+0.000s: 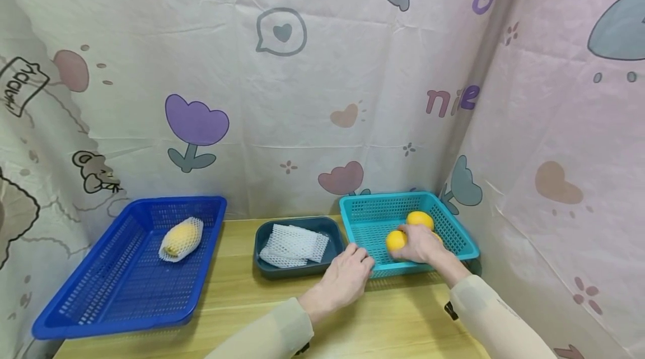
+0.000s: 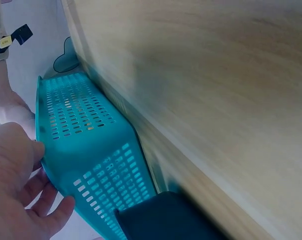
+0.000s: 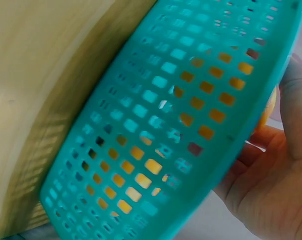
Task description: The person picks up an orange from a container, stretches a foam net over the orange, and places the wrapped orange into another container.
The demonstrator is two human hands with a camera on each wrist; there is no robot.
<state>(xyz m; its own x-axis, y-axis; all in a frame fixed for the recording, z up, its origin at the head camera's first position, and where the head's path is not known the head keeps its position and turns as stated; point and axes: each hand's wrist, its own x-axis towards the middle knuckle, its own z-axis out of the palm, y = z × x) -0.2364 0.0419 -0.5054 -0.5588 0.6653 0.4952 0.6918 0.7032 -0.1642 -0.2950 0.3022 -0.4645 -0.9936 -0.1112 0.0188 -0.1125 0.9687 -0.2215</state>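
My right hand (image 1: 419, 244) reaches into the teal basket (image 1: 360, 219), its thumb and fingers curled round an orange (image 1: 396, 241). Another orange (image 1: 420, 219) lies behind that hand, and a third is partly hidden by it. Through the basket's holes in the right wrist view, orange patches (image 3: 216, 116) show. My left hand (image 1: 347, 275) holds the basket's front left corner; the left wrist view has its fingers (image 2: 61, 215) bent at the rim. Left of it, a dark tray (image 1: 289, 273) contains white foam net sleeves (image 1: 287, 244).
A large blue basket (image 1: 121, 320) stands at the left, with a yellow fruit (image 1: 182, 238) in a white foam net inside. All containers rest on a wooden table (image 1: 242, 292). A printed curtain (image 1: 302, 96) hangs behind and along the sides.
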